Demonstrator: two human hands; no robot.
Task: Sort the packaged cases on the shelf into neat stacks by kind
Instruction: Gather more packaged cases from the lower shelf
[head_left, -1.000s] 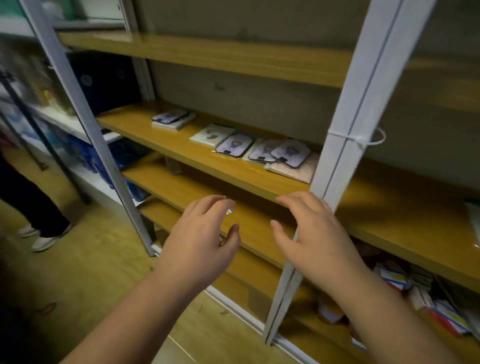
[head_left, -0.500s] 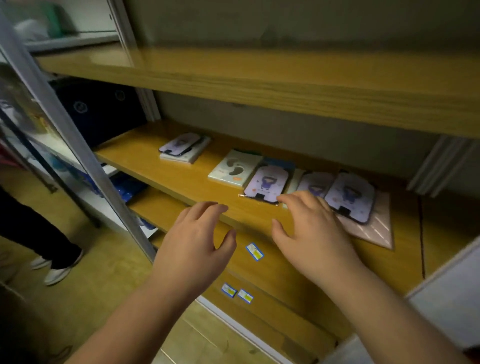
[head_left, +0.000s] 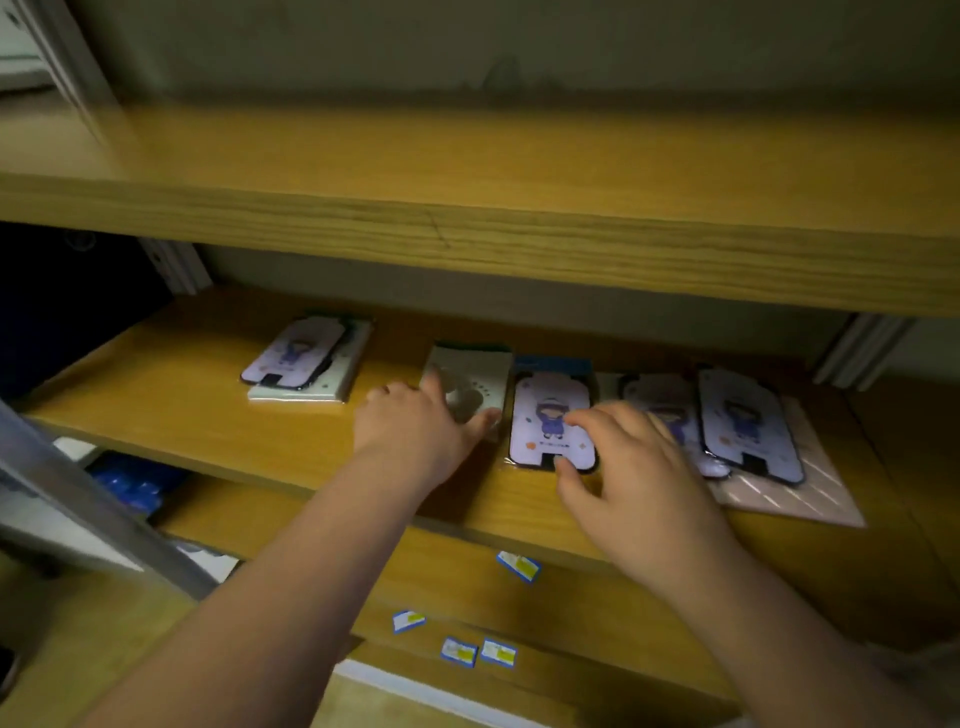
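Left hand: the left hand (head_left: 415, 431) lies on the white flat packaged case with grey marks (head_left: 470, 387), fingers fairly straight over its face and thumb along its near edge; whether it presses or has begun to lift cannot be told.
Right hand: the right hand (head_left: 631, 467) is spread and curved over the packaged case with a purple cartoon figure on a pale lilac card (head_left: 545, 415), fingertips (head_left: 574, 418) touching its face and thumb at its near edge; no firm pinch shows.
Between the hands: these two cases lie side by side, their long edges nearly touching.
Beyond the right hand's outer side: two more purple-figure cases (head_left: 743, 421) overlap in a loose fan on top of a pale pink flat package with diagonal stripes (head_left: 795, 493); the nearer one is partly hidden by the knuckles.
Beyond the left hand's outer side: well apart, a small stack (head_left: 306, 364), a purple-figure case lying askew on a white package.
Support: everything rests on the yellow wooden shelf board (head_left: 182, 405), under another board of the same wood.
Below the wrists: small blue-edged labels (head_left: 518, 565) on the front edges of lower shelves.
Progress, as a judgement: early. Kinds are mixed in both groups and nothing sits square.
Left to do: gather the purple-figure cases into one pile, the white packages into another, the pink one apart, then true the edges.
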